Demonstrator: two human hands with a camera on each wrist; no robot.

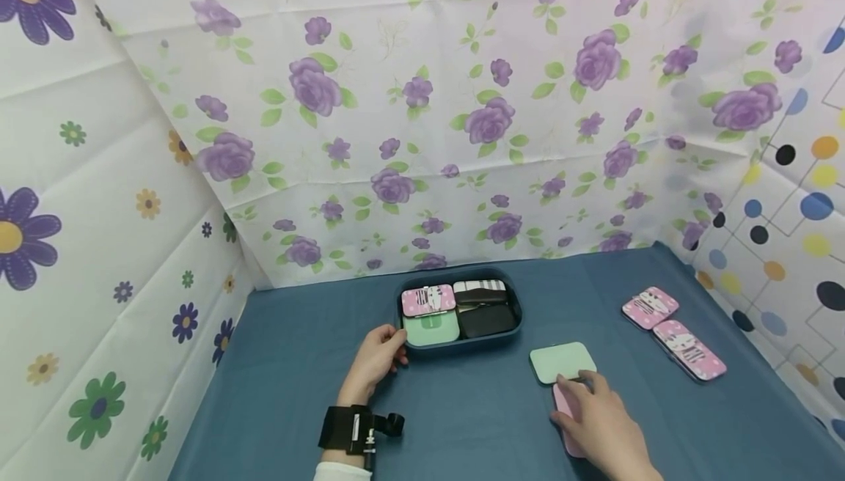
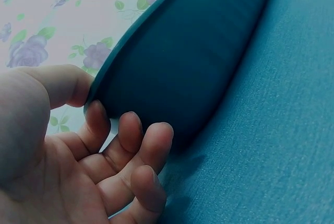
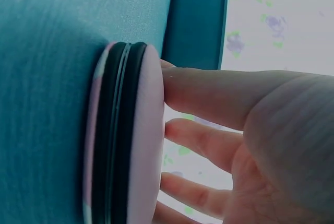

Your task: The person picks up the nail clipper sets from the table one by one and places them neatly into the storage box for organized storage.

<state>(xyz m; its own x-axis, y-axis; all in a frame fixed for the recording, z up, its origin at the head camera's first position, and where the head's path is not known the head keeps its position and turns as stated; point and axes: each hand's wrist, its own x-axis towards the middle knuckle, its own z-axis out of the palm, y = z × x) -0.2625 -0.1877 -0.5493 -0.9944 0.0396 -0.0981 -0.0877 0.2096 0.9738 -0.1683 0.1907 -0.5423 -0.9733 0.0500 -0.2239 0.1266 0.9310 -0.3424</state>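
My left hand (image 1: 378, 356) is at the left front corner of a dark blue oval-cornered tray (image 1: 462, 350), its rim pinched between thumb and forefinger. In the left wrist view the other fingers are loosely bent beside the tray wall (image 2: 182, 51). Inside lie a pink cat-print case (image 1: 417, 302), a mint green case (image 1: 432, 328), a striped case (image 1: 480, 286) and a black one (image 1: 487, 321). On the right, my right hand (image 1: 604, 422) touches a flat pink case (image 1: 569, 402), fingertips on its upper face (image 3: 148, 140). Its side shows a dark band with a seam.
A mint green case (image 1: 562, 361) lies just beyond my right hand. Farther right are two pink cat-print cases, a smaller one (image 1: 650, 308) and a longer one (image 1: 689, 350), close together. Flowered cloth (image 1: 422, 122) walls the back of the blue-covered table (image 1: 284, 393).
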